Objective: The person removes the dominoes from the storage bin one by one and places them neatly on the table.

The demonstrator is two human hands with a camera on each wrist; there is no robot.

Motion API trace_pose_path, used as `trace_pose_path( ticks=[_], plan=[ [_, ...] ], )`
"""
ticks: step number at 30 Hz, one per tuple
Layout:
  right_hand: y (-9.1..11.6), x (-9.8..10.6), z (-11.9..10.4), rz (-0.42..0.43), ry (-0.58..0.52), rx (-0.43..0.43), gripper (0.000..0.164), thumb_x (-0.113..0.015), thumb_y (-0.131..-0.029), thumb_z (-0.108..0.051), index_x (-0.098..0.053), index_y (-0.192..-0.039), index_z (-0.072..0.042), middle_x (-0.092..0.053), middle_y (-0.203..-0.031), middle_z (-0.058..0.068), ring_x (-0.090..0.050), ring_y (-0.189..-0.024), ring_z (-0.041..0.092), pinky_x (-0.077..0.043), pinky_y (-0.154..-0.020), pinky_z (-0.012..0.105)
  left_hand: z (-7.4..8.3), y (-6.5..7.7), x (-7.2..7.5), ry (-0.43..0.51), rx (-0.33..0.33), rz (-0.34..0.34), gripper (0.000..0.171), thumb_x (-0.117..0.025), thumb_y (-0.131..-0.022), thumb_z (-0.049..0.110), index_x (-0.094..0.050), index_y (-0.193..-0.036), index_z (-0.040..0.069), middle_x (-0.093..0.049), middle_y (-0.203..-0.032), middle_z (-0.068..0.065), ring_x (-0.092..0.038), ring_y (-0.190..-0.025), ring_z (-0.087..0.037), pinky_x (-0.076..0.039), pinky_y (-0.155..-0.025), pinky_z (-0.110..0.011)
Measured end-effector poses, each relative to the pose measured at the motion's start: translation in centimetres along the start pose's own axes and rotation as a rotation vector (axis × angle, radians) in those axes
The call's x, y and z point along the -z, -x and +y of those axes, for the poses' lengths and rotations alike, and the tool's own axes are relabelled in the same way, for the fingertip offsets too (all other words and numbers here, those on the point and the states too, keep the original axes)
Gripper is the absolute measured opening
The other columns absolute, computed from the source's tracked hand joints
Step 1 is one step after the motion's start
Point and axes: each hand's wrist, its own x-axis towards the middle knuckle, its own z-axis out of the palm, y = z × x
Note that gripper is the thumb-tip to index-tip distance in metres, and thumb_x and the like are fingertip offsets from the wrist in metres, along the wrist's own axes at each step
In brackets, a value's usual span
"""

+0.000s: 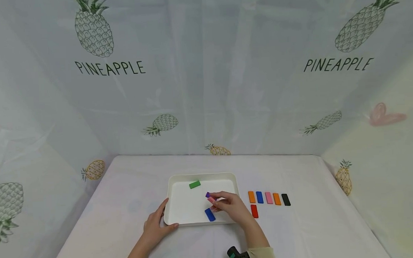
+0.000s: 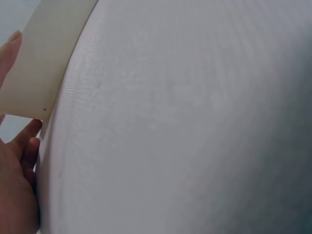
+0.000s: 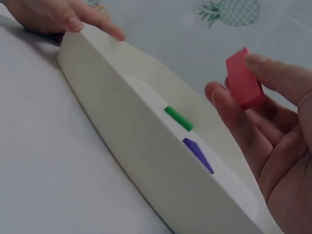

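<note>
My right hand (image 1: 230, 208) is over the right part of a white tray (image 1: 185, 205), pinching a small pink block (image 3: 242, 80) between thumb and fingertips. Just behind that block lies a purple block (image 3: 198, 155) on the tray floor, partly covered by the hand in the head view. A blue block (image 1: 210, 214) is below the right fingers, near the tray's front wall. Farther back rests a green block (image 1: 194, 184). At the tray's front left corner, my left hand (image 1: 154, 228) touches the rim with thumb and fingers spread and nearly straight.
Right of the tray, a row holds an orange block (image 1: 251, 197), a blue one, a pink one, another orange one and a black block (image 1: 285, 200). A red block (image 1: 254, 211) lies in front of the row. Pineapple-printed cloth (image 1: 204, 86) rises behind the white table (image 1: 311, 224).
</note>
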Motion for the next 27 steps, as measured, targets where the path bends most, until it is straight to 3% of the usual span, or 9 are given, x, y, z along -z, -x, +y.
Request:
trace_pose_path(
  ticks=[11,18,20,25,27],
  plan=[
    [3.0,2.7,-1.0,0.159,-0.077,-0.019,0.038,-0.059,-0.087,-0.018,-0.055,-0.120,-0.001,-0.061,-0.101,0.016,-0.063,-0.087,0.031,-0.048,-0.078,0.035,-0.2,0.0,0.0,-0.003,0.000,-0.010,0.096,-0.073,-0.063,0.054,-0.024,-0.142,0.031,-0.050,-0.122,-0.003,-0.037,-0.115,-0.027,-0.020,-0.089,-0.055],
    [4.1,3.4,-0.9,0.327,0.095,-0.055,0.029,-0.064,-0.083,-0.021,-0.064,-0.112,-0.014,-0.062,-0.101,0.003,-0.058,-0.092,0.024,-0.048,-0.078,0.032,-0.3,-0.1,0.0,-0.023,-0.002,-0.004,0.096,-0.073,-0.063,0.055,-0.023,-0.142,0.030,-0.050,-0.123,-0.004,-0.038,-0.115,-0.028,-0.021,-0.089,-0.056],
    [4.0,3.7,0.3,0.391,0.147,-0.071,0.031,-0.066,-0.080,-0.031,-0.066,-0.109,-0.020,-0.063,-0.098,-0.002,-0.055,-0.092,0.020,-0.047,-0.076,0.031,-0.3,-0.1,0.1,-0.031,-0.008,-0.002,0.096,-0.072,-0.063,0.056,-0.024,-0.142,0.029,-0.050,-0.124,-0.004,-0.039,-0.114,-0.028,-0.022,-0.088,-0.056],
    [4.9,4.4,1.0,0.476,0.092,-0.100,0.024,-0.068,-0.079,-0.027,-0.066,-0.101,-0.017,-0.063,-0.097,0.000,-0.056,-0.091,0.019,-0.048,-0.075,0.029,-0.1,-0.1,0.1,-0.028,-0.017,-0.001,0.096,-0.072,-0.063,0.056,-0.025,-0.141,0.029,-0.050,-0.123,-0.004,-0.040,-0.114,-0.027,-0.022,-0.088,-0.057],
    [5.7,4.6,0.3,0.493,0.057,-0.105,0.017,-0.068,-0.080,-0.015,-0.066,-0.097,-0.013,-0.063,-0.096,0.004,-0.057,-0.088,0.020,-0.049,-0.073,0.029,-0.1,-0.1,0.0,-0.026,-0.010,-0.006,0.096,-0.073,-0.063,0.055,-0.024,-0.142,0.029,-0.050,-0.123,-0.004,-0.039,-0.114,-0.028,-0.022,-0.089,-0.057]
  ],
)
